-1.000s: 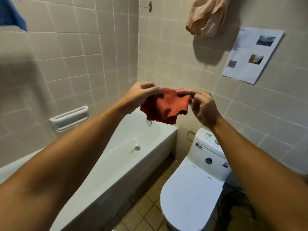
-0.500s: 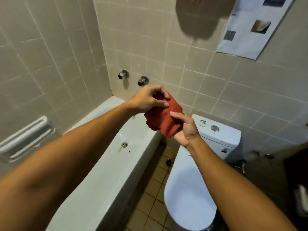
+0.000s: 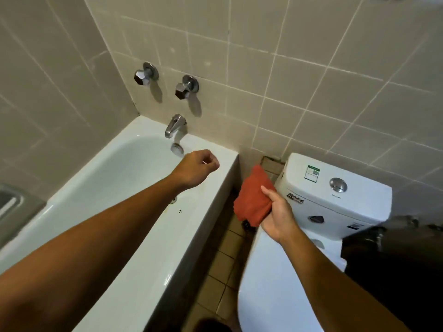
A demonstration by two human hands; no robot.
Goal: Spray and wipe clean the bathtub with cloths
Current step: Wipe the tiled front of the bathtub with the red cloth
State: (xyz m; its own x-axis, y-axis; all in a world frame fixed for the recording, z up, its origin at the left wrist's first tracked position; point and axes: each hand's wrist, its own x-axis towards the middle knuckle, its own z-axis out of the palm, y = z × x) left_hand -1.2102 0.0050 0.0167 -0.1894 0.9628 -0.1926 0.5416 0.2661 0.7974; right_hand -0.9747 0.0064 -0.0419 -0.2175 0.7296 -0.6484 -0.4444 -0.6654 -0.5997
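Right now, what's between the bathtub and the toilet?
In the head view, a narrow strip of brown floor tiles lies between the bathtub and the toilet. The right hand holds the red cloth above that gap.

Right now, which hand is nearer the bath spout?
Left. The left hand is over the tub near the spout; the right hand holds the red cloth by the toilet.

Your white bathtub (image 3: 191, 236) lies on your left, glossy, with a few small dark specks and a yellowish stain on its floor near the drain (image 3: 173, 200). Your rust-red cloth (image 3: 254, 195) is bunched into a loose wad, gripped by your right hand (image 3: 278, 219) in the air just outside the tub's outer side, clear of it.
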